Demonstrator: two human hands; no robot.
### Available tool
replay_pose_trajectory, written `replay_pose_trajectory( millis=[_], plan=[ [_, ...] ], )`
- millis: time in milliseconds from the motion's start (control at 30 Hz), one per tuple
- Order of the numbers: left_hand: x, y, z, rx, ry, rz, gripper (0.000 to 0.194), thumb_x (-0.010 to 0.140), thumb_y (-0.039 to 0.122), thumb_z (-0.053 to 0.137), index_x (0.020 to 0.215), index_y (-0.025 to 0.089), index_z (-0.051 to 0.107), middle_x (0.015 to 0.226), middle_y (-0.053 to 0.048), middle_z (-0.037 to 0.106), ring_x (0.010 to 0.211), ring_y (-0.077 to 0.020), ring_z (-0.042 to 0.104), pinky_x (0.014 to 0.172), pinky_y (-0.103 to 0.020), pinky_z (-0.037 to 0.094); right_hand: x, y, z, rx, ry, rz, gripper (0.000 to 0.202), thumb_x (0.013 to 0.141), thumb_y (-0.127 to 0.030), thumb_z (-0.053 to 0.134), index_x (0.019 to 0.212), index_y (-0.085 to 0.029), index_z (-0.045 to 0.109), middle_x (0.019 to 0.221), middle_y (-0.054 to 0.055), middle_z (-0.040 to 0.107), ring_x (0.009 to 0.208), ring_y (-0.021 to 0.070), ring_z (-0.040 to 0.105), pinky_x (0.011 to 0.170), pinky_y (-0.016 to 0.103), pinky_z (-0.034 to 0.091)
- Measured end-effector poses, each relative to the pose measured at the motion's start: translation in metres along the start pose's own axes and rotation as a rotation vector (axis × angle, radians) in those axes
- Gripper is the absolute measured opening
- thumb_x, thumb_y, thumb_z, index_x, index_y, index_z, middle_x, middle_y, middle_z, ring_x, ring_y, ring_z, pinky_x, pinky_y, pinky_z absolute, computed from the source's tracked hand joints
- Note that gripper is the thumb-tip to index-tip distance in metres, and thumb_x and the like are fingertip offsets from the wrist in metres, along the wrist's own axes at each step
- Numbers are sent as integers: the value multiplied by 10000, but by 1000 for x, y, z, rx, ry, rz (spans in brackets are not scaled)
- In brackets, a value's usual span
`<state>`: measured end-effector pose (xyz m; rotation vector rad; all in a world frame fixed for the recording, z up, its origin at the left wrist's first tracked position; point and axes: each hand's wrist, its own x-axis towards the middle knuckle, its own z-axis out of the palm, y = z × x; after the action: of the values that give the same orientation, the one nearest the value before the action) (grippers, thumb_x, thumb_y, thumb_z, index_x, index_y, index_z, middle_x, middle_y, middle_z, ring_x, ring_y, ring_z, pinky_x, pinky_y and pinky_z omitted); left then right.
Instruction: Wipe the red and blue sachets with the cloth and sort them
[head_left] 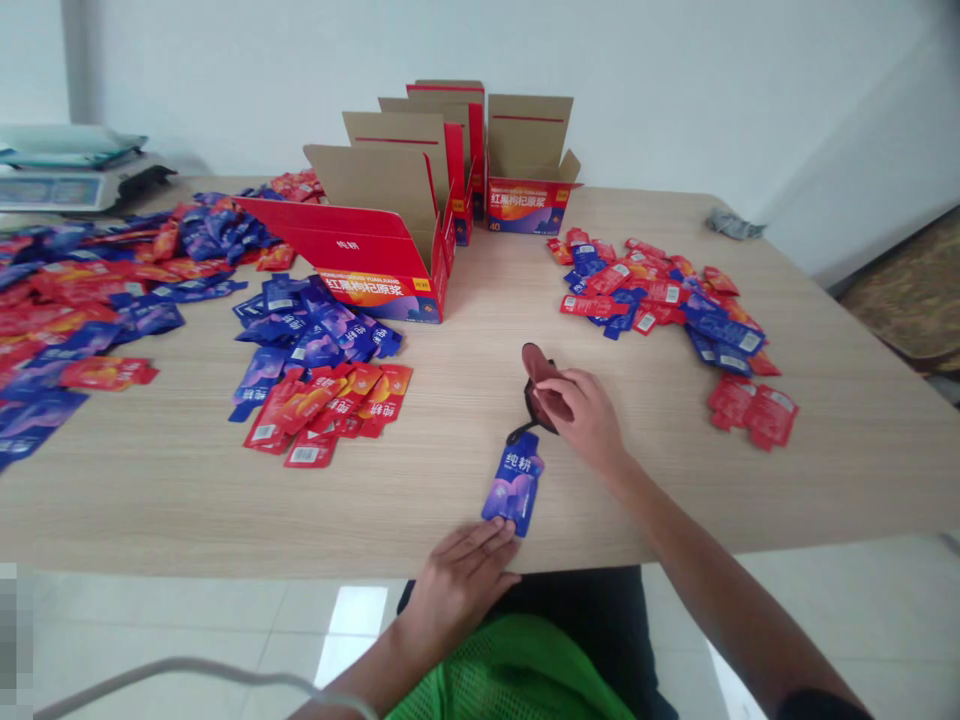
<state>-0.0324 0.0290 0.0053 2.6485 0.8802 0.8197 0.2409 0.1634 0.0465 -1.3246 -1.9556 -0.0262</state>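
A blue-purple drink pouch (pixel 513 485) lies flat on the table in front of me. My left hand (pixel 461 580) rests at the table's front edge, fingers stretched flat, their tips on the pouch's lower end. Just beyond the pouch, my right hand (pixel 581 415) has thumb and forefinger pinched at a small reddish-brown item (pixel 535 366) with black edging. I cannot make out its kind. A black loop on it reaches down to the pouch's top. Left of my hands are a heap of blue pouches (pixel 319 325) and a fan of red pouches (pixel 337 405).
Open red cartons (pixel 382 285) stand in a row at the back, beside another open carton (pixel 529 205). Mixed pouches (pixel 652 285) are scattered at right, with a larger pile (pixel 112 270) at left. A scale (pixel 60 185) and a grey crumpled scrap (pixel 735 223) sit farther back.
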Motion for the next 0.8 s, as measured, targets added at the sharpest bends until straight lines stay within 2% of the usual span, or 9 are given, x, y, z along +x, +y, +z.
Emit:
replay_pose_trajectory(
  millis=[67,100,200,300,367,467,667,733,800],
  plan=[
    [0,0,0,5,5,2,295,1057,324,624,1315,195,686,1324,-75,737,1238,-215,701,1078,-367,574,-4,-25,-10,110,92,31,198,986,-257,672,1182,-286,687,1160,85,648,1122,254,626,988,439,548],
    [0,1,1,4,4,4,299,1058,324,622,1321,196,684,1312,-78,742,1227,-219,707,1071,-368,578,-11,-40,-12,173,81,16,213,980,-258,683,1190,-290,679,1174,84,645,1129,248,628,990,431,553],
    [-2,1,4,-28,21,-35,234,1055,323,622,1229,206,728,1125,-64,802,1043,-219,772,979,-360,621,-40,-78,-9,288,-170,-163,208,976,-265,685,1180,-298,670,1168,69,670,1126,236,633,982,407,569],
    [-2,2,4,-68,37,-82,174,1044,325,635,1091,215,760,940,-36,810,874,-208,784,893,-350,644,-66,-87,5,287,-362,-284,170,964,-262,703,1130,-284,677,1113,42,690,1126,231,613,1003,400,561],
    [0,2,3,-72,15,-63,205,1047,326,632,1169,207,746,1054,-51,810,985,-216,780,963,-358,627,-72,-78,14,257,-364,-253,160,959,-262,712,1115,-280,683,1114,39,686,1144,236,593,1014,409,549],
    [2,1,0,-49,-4,-17,285,1058,309,615,1303,188,694,1282,-83,755,1191,-218,724,1085,-363,570,-64,-54,22,181,-309,-197,164,970,-261,695,1132,-285,689,1134,51,675,1155,243,581,1028,427,532],
    [2,1,1,-13,-10,3,295,1056,285,615,1325,180,676,1324,-86,736,1244,-221,696,1092,-373,566,-29,2,23,-25,-261,-150,195,976,-239,673,1161,-292,704,1168,66,681,1143,272,583,1010,457,524],
    [4,2,-4,-9,-28,7,305,1060,311,607,1331,183,669,1326,-81,735,1241,-223,696,1073,-374,575,-21,19,14,-97,-172,-74,183,987,-238,647,1151,-288,712,1152,75,681,1117,281,594,987,468,527],
    [10,2,-15,-27,-72,10,395,1046,416,623,1361,178,647,1310,-87,740,1233,-237,696,1046,-381,586,-17,28,0,-101,6,38,165,996,-272,637,1141,-273,714,1126,88,673,1081,279,611,971,470,532]
  ],
)
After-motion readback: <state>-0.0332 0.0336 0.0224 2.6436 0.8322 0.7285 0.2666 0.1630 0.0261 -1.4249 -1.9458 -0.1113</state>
